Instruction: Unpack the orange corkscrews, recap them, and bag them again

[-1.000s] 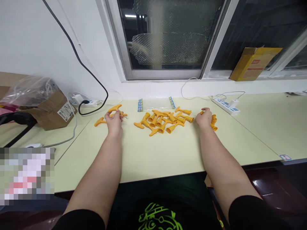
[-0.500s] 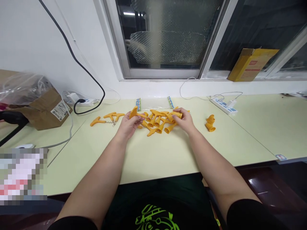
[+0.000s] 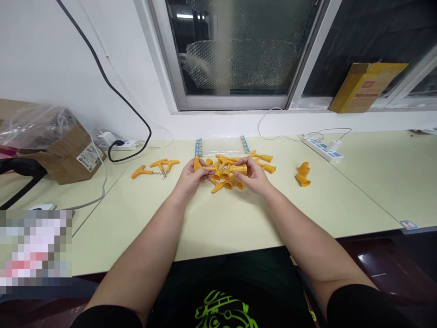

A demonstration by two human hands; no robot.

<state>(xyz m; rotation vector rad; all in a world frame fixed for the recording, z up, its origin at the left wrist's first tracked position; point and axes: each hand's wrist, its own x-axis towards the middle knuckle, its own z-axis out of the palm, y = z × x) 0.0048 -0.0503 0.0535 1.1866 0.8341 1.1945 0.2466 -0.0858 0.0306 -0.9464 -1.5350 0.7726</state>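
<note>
My left hand (image 3: 191,178) grips the yellow T-shaped handle (image 3: 198,165) of a corkscrew, its metal spiral pointing right. Closed round a yellow bell-shaped sleeve (image 3: 238,169), my right hand (image 3: 256,176) holds it in line with the spiral; whether the tip is inside is too small to tell. Below and behind both hands lies a pile of yellow corkscrews and sleeves (image 3: 217,187). On the left of the table are several handles with bare spirals (image 3: 141,171). Two yellow sleeves (image 3: 302,180) lie together on the right.
A clear plastic bag (image 3: 221,146) lies behind the pile. Power strips stand at left (image 3: 126,145) and right (image 3: 322,149). An open cardboard box (image 3: 73,155) is at the left, and a yellow box (image 3: 368,89) leans on the window.
My hands have come closer together, lining up the handle's spiral with the sleeve. The sleeve has turned level, and the view has shifted slightly.
</note>
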